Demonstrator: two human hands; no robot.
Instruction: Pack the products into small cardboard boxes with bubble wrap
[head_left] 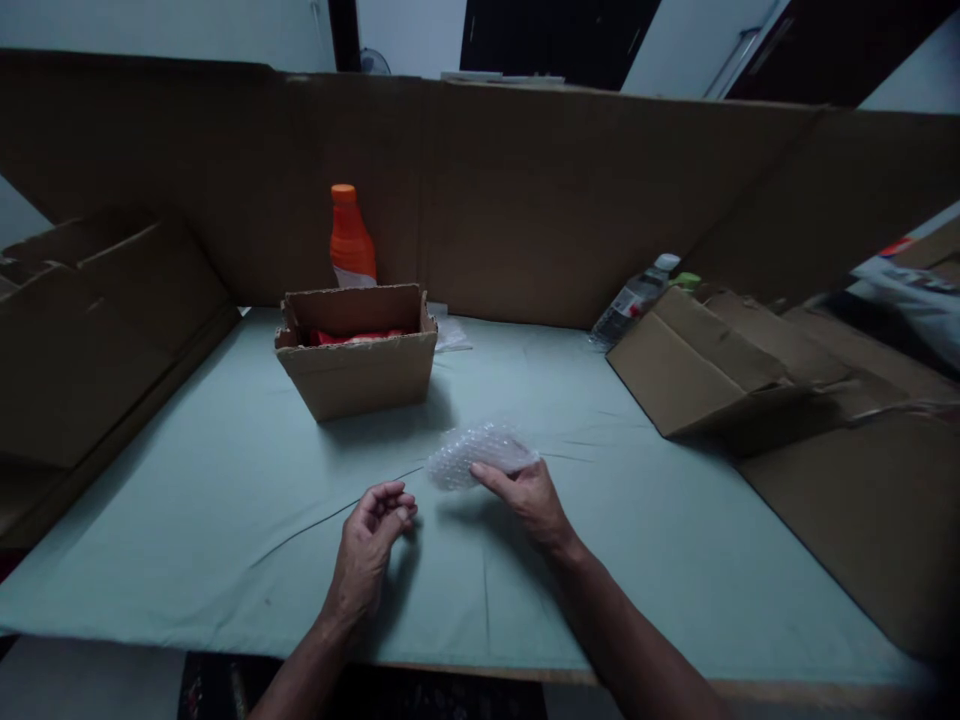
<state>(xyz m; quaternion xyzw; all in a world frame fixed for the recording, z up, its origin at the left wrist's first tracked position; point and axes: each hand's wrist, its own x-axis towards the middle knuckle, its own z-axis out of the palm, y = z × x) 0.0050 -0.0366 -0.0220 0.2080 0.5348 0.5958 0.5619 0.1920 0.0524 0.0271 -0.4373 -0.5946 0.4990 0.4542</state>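
My right hand [529,500] is closed on a piece of clear bubble wrap [480,455], thumb on top, holding it a little above the table. What the wrap may contain cannot be made out. To the left of it, my left hand [373,535] hovers over the cloth with loosely curled fingers, thumb apart from them and nothing held. Behind both hands stands an open cardboard box [367,375] with something red [356,338] inside, mostly hidden by its front wall.
Pale green cloth [247,460] covers the table. An orange bottle [351,240] stands behind the box. At the right, a clear plastic bottle [634,300] leans by a tilted carton [690,360]. Cardboard panels [525,200] wall the back, and a large carton [97,340] flanks the left.
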